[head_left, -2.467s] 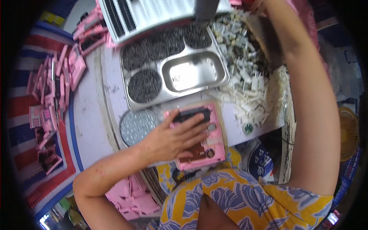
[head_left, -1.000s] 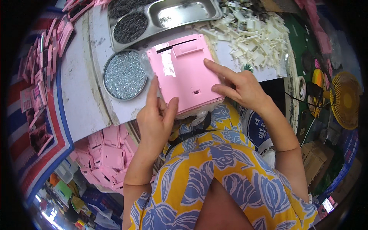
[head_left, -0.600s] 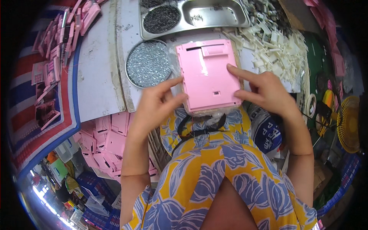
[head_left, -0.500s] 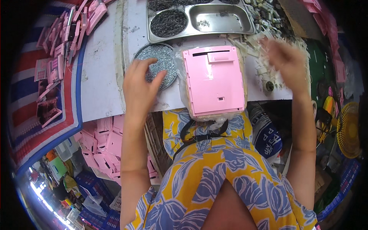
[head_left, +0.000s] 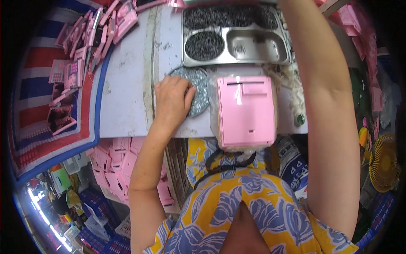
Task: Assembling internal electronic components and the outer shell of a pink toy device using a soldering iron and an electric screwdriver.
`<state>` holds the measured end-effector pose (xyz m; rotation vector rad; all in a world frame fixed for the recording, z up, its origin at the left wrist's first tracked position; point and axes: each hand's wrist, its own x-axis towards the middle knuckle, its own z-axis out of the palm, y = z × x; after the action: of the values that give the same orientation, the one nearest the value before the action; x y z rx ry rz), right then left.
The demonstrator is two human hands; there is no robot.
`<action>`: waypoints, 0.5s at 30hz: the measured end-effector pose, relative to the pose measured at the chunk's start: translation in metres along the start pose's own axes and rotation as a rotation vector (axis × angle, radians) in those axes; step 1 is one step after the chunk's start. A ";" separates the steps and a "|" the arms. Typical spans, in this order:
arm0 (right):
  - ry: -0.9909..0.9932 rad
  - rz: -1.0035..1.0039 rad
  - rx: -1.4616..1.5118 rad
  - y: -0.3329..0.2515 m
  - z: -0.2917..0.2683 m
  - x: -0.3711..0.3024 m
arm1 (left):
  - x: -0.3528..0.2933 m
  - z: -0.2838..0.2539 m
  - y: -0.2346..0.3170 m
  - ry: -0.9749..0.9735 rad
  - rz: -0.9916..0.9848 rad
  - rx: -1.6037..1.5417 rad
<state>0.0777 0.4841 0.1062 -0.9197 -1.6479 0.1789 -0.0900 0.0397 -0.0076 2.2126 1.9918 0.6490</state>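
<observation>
At table edge, pink case (head_left: 245,111) lengthwise, slot (head_left: 237,84) far.

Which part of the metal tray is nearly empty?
The lower right compartment of the steel tray: bare shiny metal with a few bits, while the others are heaped with dark small parts.

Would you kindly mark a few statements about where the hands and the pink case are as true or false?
1. The left hand rests on the round dish of small silvery parts. True.
2. The pink case lies in the steel tray. False: it lies on the table, in front of the tray.
3. The right hand holds the pink case. False: the right arm reaches up out of the picture, hand unseen.
4. The tray holds dark small parts in several compartments. True.
</observation>
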 end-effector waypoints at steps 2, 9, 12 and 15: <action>-0.024 0.109 -0.160 -0.054 0.022 -0.014 | -0.008 -0.005 -0.005 0.057 -0.015 0.038; 0.196 0.266 -0.276 -0.026 0.013 0.018 | 0.008 0.011 -0.013 0.015 0.043 0.128; 0.228 0.114 -0.245 -0.021 -0.013 0.021 | 0.004 0.005 -0.011 0.050 0.034 0.059; 0.165 -0.015 0.140 -0.032 -0.060 -0.003 | 0.001 0.003 -0.007 0.137 0.000 -0.023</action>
<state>0.1153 0.4393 0.1403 -0.7942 -1.4709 0.2002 -0.0954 0.0424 -0.0126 2.2102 2.0355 0.8401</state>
